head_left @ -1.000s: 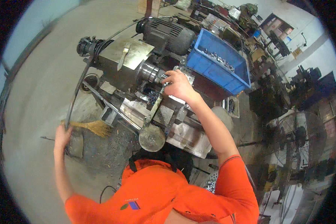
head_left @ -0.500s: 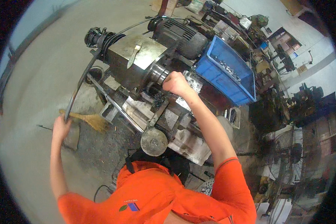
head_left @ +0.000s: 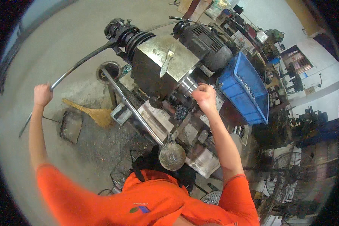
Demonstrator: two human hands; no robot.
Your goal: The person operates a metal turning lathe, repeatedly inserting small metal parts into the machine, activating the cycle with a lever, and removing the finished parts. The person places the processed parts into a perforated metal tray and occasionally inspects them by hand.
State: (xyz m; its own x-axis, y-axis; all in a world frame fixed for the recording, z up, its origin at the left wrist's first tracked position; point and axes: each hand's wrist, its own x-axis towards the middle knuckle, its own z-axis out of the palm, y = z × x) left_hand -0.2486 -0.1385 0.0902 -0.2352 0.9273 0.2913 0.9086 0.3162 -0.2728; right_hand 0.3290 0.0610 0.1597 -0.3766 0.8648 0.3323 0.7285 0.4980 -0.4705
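Note:
My left hand [head_left: 43, 95] is wrapped round a long metal lever [head_left: 79, 64] that runs out from the left end of a small lathe. The lever's free end sticks out below the fist. My right hand [head_left: 205, 98] is closed at the mouth of the shiny round chuck [head_left: 187, 86]; whatever its fingers pinch there is hidden. Between them stands the lathe's headstock [head_left: 154, 56], with a paint brush [head_left: 167, 64] lying on its flat top. Under the chuck is a clump of dark metal shavings [head_left: 181, 112].
To the right a blue plastic bin [head_left: 235, 94] holds small metal parts. A ribbed motor [head_left: 207, 45] sits behind the headstock. A second bar [head_left: 132, 107] slants toward a round metal disc [head_left: 172, 156] near my body. A straw broom [head_left: 98, 115] and dustpan [head_left: 71, 126] lie on the floor.
My left hand has swung the lever outward and up, away from my body. My right hand stays closed at the chuck. The whole view has shifted, so the lathe sits further right and lower.

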